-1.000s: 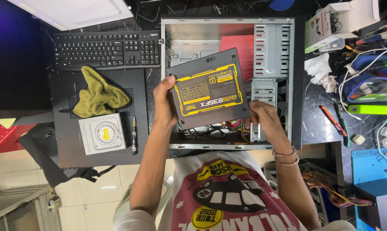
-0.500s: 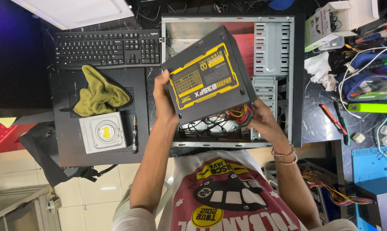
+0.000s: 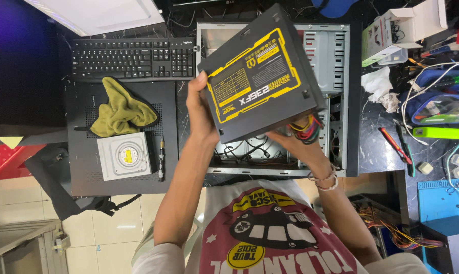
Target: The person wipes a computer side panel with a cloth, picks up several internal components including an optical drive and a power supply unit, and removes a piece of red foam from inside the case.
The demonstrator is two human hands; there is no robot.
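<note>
Black desk (image 3: 376,147) fills the frame's upper half. At upper centre an open case (image 3: 336,101) lies on it. Tilted above the case, centre frame, is the black-and-yellow power supply (image 3: 262,81), coloured wires (image 3: 305,127) trailing from its lower right. Left of it are a keyboard (image 3: 133,58), a green cloth (image 3: 120,109) and a disc drive (image 3: 125,156). Left hand (image 3: 201,114) grips the supply's left edge, fingers curled behind; right hand (image 3: 290,142) cups its underside, fingers hidden.
</note>
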